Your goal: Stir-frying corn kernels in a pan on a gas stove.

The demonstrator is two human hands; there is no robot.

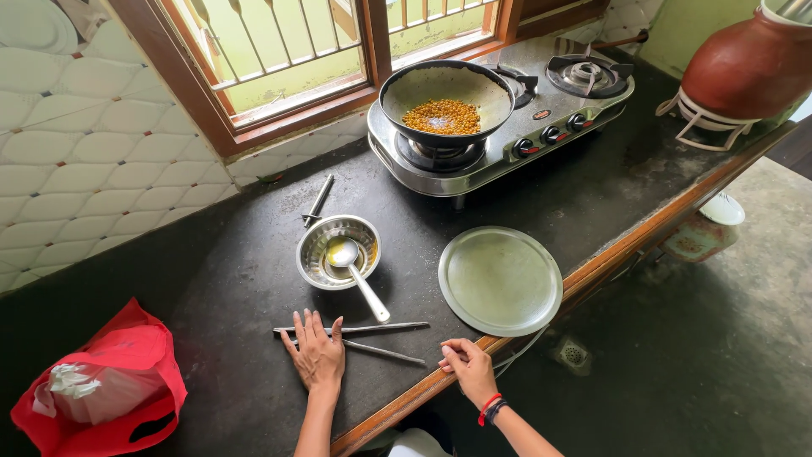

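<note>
Left hand (317, 354) flat, fingers spread, on tongs (372, 337) on the surface (211, 279); right hand (467, 366) curled loosely at the edge, holding nothing; bowl (338, 251) just beyond

My left hand (317, 354) lies on the long metal tongs (355, 337) at lower centre; the small steel bowl (338, 251) sits above them, the round steel plate (500, 279) to the right.
</note>
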